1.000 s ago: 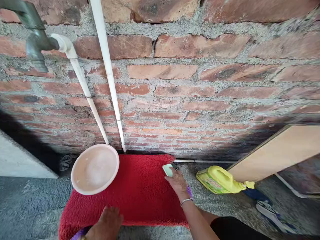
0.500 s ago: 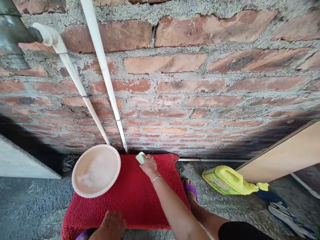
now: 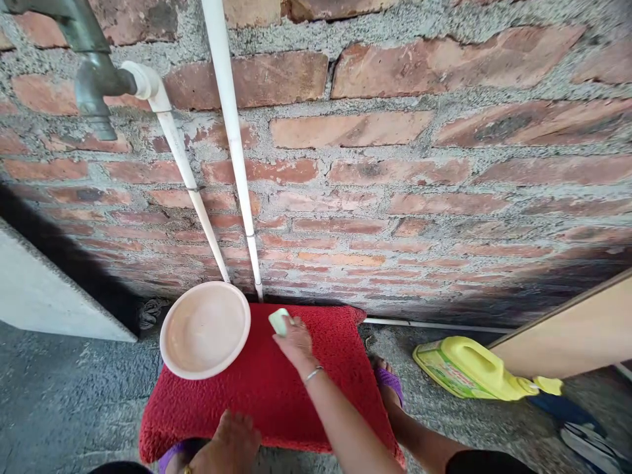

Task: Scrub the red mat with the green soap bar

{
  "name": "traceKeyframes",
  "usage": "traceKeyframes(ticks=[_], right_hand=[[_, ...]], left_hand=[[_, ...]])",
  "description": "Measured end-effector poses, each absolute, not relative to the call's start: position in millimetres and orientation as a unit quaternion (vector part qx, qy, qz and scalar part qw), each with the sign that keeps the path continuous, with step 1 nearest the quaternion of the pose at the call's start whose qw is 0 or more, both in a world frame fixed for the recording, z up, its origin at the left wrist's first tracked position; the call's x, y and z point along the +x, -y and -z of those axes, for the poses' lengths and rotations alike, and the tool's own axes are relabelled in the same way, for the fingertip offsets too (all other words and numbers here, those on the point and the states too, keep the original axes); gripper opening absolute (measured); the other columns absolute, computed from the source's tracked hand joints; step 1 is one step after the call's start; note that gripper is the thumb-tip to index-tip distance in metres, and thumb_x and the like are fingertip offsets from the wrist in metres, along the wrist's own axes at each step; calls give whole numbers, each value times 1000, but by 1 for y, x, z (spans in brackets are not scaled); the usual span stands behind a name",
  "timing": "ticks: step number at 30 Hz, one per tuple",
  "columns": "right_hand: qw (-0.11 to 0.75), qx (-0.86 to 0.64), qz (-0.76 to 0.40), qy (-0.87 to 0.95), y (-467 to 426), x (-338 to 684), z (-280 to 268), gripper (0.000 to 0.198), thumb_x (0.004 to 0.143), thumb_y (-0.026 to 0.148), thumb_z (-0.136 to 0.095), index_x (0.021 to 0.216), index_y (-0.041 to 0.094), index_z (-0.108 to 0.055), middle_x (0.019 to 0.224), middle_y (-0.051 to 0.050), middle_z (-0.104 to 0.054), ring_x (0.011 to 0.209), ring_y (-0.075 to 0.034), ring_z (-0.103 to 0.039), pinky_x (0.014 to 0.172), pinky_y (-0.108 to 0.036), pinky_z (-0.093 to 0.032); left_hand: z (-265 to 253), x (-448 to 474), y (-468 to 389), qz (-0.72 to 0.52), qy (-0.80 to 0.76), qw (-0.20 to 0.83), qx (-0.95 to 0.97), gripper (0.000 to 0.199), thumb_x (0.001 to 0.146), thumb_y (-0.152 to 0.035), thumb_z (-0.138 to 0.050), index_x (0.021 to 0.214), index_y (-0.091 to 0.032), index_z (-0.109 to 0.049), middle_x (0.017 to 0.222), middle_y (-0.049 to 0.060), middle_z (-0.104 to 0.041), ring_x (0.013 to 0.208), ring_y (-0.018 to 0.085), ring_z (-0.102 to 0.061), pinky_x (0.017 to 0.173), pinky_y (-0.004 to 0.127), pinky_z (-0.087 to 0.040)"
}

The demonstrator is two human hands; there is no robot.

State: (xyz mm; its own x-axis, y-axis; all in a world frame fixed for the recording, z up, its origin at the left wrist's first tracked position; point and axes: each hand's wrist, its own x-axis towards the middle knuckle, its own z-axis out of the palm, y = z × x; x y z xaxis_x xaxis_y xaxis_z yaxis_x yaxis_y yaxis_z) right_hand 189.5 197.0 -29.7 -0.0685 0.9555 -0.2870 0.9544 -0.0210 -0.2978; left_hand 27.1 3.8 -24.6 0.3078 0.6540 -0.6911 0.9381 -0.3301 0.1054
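The right hand (image 3: pixel 296 339) holds a small pale green soap bar (image 3: pixel 279 322) between closed fingers and presses it on the red mat (image 3: pixel 276 388), near the far edge of the mat. Just to the left of this grip, a round beige basin (image 3: pixel 205 328) sits partly on the mat, close to the soap but not touching it. Beyond the grip, two white pipes (image 3: pixel 232 145) run down the brick wall (image 3: pixel 395 164). Well to the right of the grip, a yellow jug (image 3: pixel 474 368) lies on its side on the ground. The left hand (image 3: pixel 232 447) rests flat on the near edge of the mat, holding nothing.
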Motion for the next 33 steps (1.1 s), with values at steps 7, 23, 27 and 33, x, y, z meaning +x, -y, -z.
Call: traceKeyframes(ticks=[7,23,27,33], right_hand=[[-39,-660,-229,715,-187,212,36,62,74,37,-69,134,29,-57,130,-11,-57,116,-27,-56,97,-34,-41],[-35,-595,-262,759,-74,166,34,57,77,40,-66,132,27,-57,127,-12,-58,116,-29,-55,99,-39,-41],[-55,-604,-271,748,-61,177,34,61,76,35,-65,136,29,-53,131,-12,-56,117,-29,-55,99,-39,-41],[-78,-778,-187,595,-63,340,20,58,78,30,-59,136,26,-52,118,-11,-62,102,-26,-63,89,-35,-46]], left_hand=[[16,21,-1,227,-521,205,797,48,92,-11,-49,139,-19,-57,142,18,-56,134,36,-50,111,58,-38],[-52,32,-21,287,-470,253,796,45,93,-9,-36,132,-10,-59,132,20,-62,122,33,-58,104,51,-43],[-53,27,-20,270,-480,252,796,44,92,-7,-38,129,-8,-61,130,22,-63,121,34,-59,102,50,-45],[-54,22,-15,251,-489,252,796,43,88,-6,-44,127,-8,-62,132,22,-62,122,35,-58,104,52,-43]])
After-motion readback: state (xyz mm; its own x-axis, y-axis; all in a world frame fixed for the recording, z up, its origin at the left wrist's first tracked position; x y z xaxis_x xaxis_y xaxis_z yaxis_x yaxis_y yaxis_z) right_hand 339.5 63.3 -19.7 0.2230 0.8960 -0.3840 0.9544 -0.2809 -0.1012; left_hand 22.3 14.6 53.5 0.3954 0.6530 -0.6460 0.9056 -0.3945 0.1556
